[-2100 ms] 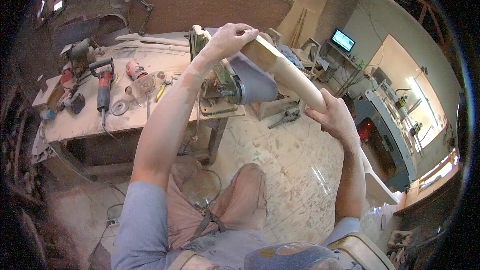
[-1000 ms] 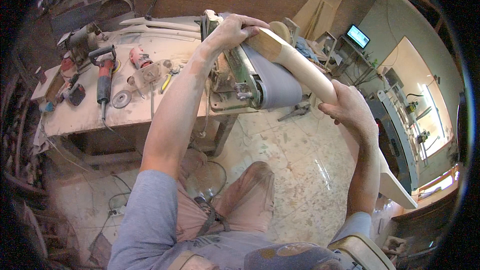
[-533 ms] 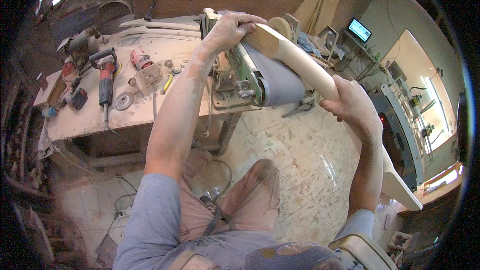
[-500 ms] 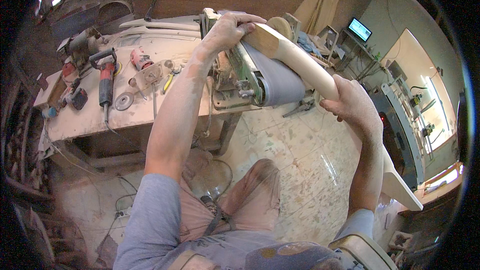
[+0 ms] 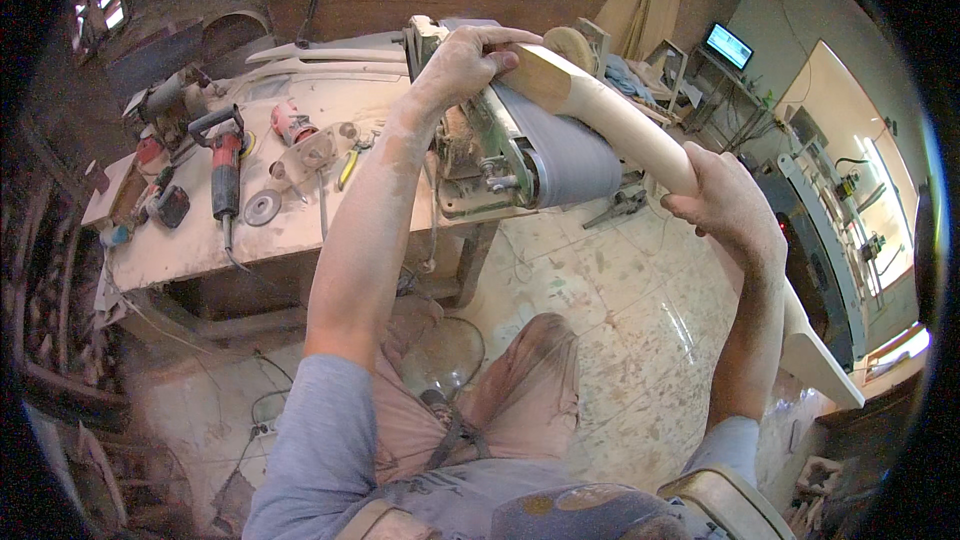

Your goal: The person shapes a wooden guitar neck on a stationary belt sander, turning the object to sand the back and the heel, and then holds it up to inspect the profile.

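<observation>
Head view: a long pale wooden piece (image 5: 640,140) is held across the grey belt of a sander (image 5: 560,155) at the counter (image 5: 180,240) edge. Its far end is gripped by the left hand (image 5: 465,60), closed over it above the sander; its middle is clasped by the right hand (image 5: 725,205). A red angle grinder (image 5: 225,165) lies on the dusty counter, well apart.

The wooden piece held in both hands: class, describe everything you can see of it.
The wooden piece is long, pale, smooth and rounded along most of its length, flaring to a flat, squared end at lower right. It slants from upper left to lower right across the belt sander. The left hand grips its upper end; the right hand wraps its middle.
</observation>
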Available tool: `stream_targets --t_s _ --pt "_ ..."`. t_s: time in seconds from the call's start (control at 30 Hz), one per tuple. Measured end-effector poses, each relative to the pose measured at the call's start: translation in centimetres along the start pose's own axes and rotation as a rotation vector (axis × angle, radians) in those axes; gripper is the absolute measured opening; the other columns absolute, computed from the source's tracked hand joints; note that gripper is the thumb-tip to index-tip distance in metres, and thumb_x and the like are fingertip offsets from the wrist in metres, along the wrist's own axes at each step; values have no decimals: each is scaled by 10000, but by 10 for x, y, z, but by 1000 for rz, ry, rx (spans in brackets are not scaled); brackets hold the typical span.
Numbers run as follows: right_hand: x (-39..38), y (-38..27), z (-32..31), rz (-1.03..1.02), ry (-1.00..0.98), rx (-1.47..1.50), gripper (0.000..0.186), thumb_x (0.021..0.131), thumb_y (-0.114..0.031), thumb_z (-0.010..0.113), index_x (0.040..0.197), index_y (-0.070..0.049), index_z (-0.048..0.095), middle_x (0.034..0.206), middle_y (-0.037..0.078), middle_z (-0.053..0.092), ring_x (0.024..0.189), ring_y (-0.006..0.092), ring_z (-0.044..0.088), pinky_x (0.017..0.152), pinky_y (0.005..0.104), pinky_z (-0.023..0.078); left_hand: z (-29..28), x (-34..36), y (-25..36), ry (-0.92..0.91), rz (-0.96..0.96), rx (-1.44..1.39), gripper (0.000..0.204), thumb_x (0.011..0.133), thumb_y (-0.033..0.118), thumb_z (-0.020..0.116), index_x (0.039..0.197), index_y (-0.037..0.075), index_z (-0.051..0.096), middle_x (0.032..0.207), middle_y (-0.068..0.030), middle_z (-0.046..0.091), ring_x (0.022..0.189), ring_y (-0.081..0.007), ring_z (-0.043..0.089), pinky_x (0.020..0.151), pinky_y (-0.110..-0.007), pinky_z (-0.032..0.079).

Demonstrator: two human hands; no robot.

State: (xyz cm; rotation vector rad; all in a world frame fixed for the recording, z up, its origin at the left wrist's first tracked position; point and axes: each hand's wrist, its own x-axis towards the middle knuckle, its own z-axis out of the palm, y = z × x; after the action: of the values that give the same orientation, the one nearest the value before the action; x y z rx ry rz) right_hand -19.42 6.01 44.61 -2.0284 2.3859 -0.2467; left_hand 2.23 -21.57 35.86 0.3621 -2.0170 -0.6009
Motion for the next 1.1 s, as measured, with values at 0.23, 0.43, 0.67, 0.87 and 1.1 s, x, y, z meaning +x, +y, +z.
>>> stream_targets --t_s 0.23,0.43,0.67,0.87,1.1 --pt "3 5 -2 -6 -11 8 281 784 -164 721 959 25 607 726 167 678 526 239 675 553 369 575 2 0 4 34 -3 24 365 891 -31 651 1211 121 737 1148 -64 717 1085 -194 639 980 -315 499" --pt "0 5 -3 28 -22 -4 305 757 -124 743 982 50 634 724 138 672 546 170 656 493 302 557 3 -1 11 15 -39 6 367 901 -25 645 1222 131 733 1189 -72 713 1114 -202 636 994 -307 488" --pt "-8 6 5 -36 53 -67 297 763 -131 737 972 49 630 711 133 669 536 166 651 491 301 554 2 1 10 -17 -36 -8 388 909 -7 648 1251 161 722 1258 -89 691 1212 -228 603 1076 -344 455" --pt "-4 2 0 -6 11 -36 288 775 -148 735 981 22 630 730 144 678 561 199 667 543 335 567 -4 -2 12 -20 -42 4 386 911 -1 651 1254 161 720 1296 -92 675 1265 -234 578 1111 -355 429" --pt "2 16 -5 -4 -37 86 302 781 -173 749 1006 -3 641 739 136 688 561 202 674 535 334 563 -6 0 14 -82 -80 35 384 919 -21 630 1259 136 717 1274 -72 690 1201 -201 606 1061 -316 456"
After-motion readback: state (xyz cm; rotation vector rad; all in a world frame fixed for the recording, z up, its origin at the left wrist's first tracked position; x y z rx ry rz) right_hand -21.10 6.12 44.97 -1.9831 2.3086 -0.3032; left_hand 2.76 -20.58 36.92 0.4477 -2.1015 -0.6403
